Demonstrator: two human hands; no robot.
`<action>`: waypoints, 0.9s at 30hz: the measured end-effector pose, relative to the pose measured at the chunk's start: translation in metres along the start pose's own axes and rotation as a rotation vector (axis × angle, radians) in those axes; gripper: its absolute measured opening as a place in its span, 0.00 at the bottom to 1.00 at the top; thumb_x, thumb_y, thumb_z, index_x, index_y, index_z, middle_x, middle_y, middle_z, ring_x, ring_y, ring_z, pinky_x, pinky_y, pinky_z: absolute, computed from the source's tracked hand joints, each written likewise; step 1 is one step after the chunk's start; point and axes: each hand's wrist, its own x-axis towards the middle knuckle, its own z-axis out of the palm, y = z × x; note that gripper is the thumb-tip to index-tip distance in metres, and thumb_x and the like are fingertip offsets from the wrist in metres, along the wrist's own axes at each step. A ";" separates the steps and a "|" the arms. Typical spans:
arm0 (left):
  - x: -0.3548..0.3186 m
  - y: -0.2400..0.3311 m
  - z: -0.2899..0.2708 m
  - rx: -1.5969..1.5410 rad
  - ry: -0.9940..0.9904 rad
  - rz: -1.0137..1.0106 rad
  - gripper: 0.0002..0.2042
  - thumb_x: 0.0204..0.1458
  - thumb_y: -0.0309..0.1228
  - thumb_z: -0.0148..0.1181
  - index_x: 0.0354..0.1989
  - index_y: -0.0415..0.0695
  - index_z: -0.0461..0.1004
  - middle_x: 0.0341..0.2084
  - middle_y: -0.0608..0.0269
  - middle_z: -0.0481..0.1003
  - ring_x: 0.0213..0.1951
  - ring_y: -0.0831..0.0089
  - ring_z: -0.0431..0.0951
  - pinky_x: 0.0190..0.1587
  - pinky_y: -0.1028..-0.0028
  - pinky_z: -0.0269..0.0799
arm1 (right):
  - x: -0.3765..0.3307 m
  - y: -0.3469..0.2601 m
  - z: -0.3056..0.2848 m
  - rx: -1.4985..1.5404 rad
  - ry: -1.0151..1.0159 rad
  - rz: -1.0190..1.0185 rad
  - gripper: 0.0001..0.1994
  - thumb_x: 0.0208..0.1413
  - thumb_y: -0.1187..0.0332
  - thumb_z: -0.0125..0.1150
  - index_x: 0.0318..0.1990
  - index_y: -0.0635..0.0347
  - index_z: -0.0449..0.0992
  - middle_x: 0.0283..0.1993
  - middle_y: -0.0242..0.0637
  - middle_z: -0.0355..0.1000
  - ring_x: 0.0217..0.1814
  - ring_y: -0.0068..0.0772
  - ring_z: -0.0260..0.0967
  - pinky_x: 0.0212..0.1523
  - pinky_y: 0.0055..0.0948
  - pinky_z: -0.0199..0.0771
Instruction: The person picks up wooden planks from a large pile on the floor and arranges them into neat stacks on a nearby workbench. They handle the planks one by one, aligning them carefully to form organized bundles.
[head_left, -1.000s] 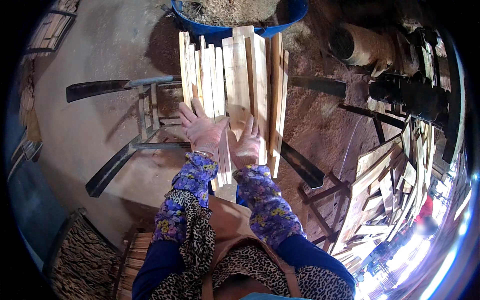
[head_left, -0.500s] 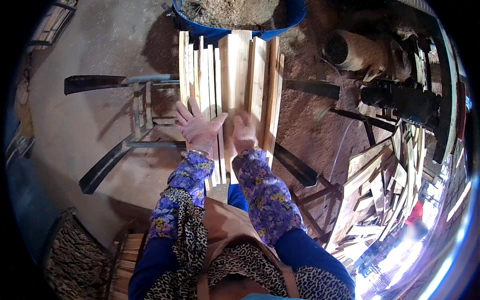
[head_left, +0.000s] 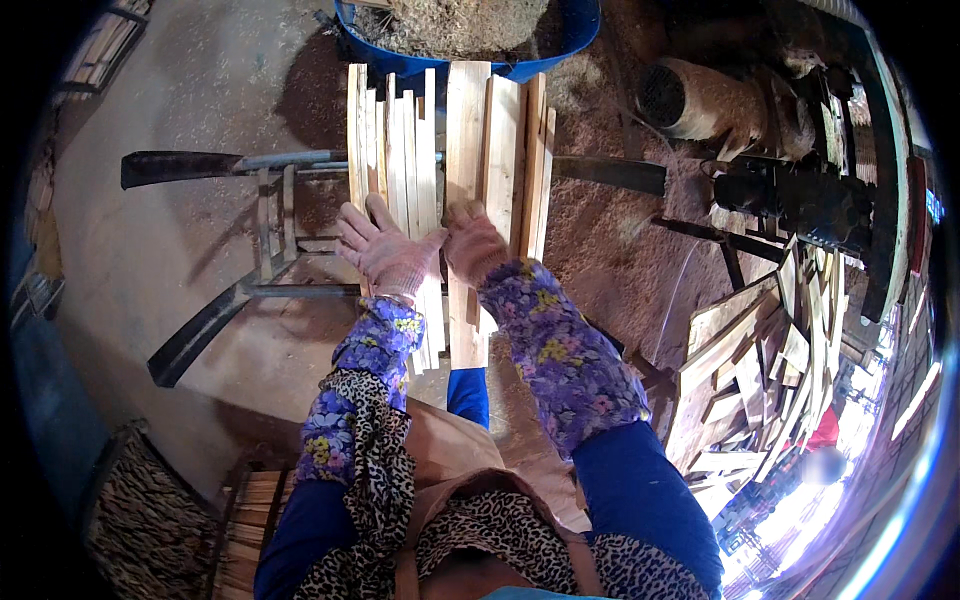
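Observation:
Several narrow wooden strips (head_left: 396,150) lie side by side, running away from me across a metal stand (head_left: 300,290). My left hand (head_left: 392,258), in a pinkish work glove, rests on their near half with its fingers spread. To the right, across a narrow gap, is a wider wooden board (head_left: 467,130). My right hand (head_left: 474,242), gloved too, is on this board with its fingers curled at its left edge; the fingertips are partly hidden. More wooden strips (head_left: 530,150) lie along the board's right side.
Beyond the wood stands a blue tub (head_left: 400,55) of sawdust-like material. At right is a heap of wood offcuts (head_left: 750,370), with a dusty cylindrical motor-like machine (head_left: 690,98) farther off. Stacked strips (head_left: 250,525) stand at lower left. The stand's dark legs (head_left: 200,335) stick out sideways.
My right hand has moved left and a little away from me, onto the wide board's left edge. A gap now shows between the left strips and the board. My left hand stays spread.

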 end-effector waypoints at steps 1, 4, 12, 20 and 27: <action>-0.001 -0.001 0.001 0.005 0.007 -0.004 0.68 0.40 0.75 0.66 0.82 0.42 0.42 0.79 0.30 0.39 0.79 0.34 0.37 0.76 0.35 0.31 | -0.001 -0.005 -0.021 -0.238 -0.023 -0.104 0.24 0.73 0.58 0.45 0.69 0.58 0.73 0.77 0.44 0.60 0.80 0.46 0.53 0.81 0.45 0.50; -0.001 -0.006 0.004 0.011 0.028 -0.001 0.70 0.37 0.77 0.66 0.82 0.44 0.42 0.79 0.31 0.39 0.79 0.34 0.38 0.76 0.36 0.34 | 0.010 0.007 0.002 -0.329 0.001 -0.197 0.27 0.72 0.52 0.47 0.72 0.54 0.70 0.79 0.43 0.57 0.81 0.48 0.51 0.84 0.45 0.42; 0.000 -0.009 0.003 -0.046 0.018 -0.006 0.68 0.39 0.78 0.62 0.82 0.44 0.44 0.79 0.31 0.39 0.79 0.33 0.38 0.74 0.33 0.35 | -0.007 -0.029 -0.093 -0.324 -0.278 -0.107 0.26 0.65 0.44 0.59 0.59 0.54 0.81 0.64 0.39 0.77 0.76 0.43 0.62 0.82 0.50 0.40; -0.006 -0.008 -0.023 -0.132 -0.051 0.030 0.67 0.42 0.73 0.66 0.81 0.40 0.43 0.79 0.30 0.40 0.78 0.31 0.38 0.75 0.33 0.33 | -0.053 0.041 -0.059 -0.052 0.070 0.437 0.33 0.58 0.60 0.65 0.72 0.44 0.63 0.75 0.36 0.63 0.71 0.50 0.65 0.67 0.54 0.72; -0.002 -0.014 -0.014 -0.147 -0.056 0.039 0.67 0.43 0.74 0.65 0.81 0.38 0.41 0.78 0.27 0.40 0.78 0.28 0.38 0.76 0.34 0.30 | -0.059 0.028 -0.040 0.138 0.295 0.852 0.53 0.52 0.49 0.70 0.81 0.51 0.44 0.78 0.49 0.59 0.77 0.56 0.60 0.74 0.49 0.66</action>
